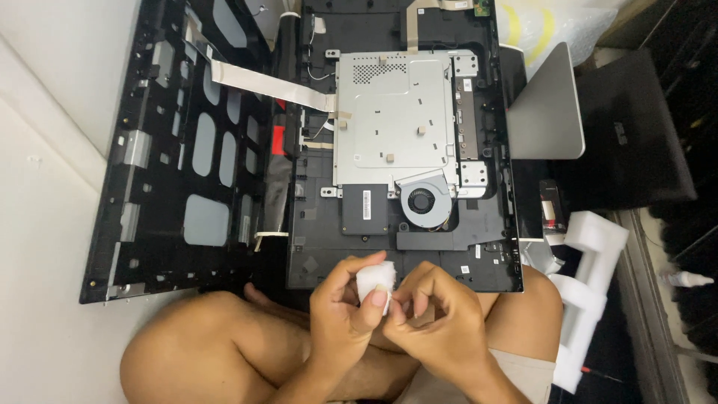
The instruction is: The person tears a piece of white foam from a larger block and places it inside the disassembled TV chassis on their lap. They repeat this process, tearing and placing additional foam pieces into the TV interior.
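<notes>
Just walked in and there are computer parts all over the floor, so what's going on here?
A person sits cross-legged on the floor, left hand and right hand together pinching a small white wad. Right in front lies an opened all-in-one computer, its metal shield and cooling fan exposed. The removed black back frame lies to its left.

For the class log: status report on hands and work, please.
Left hand pinches white wad. Right hand picks at it. Opened computer chassis lies just beyond. Nothing between.
</notes>
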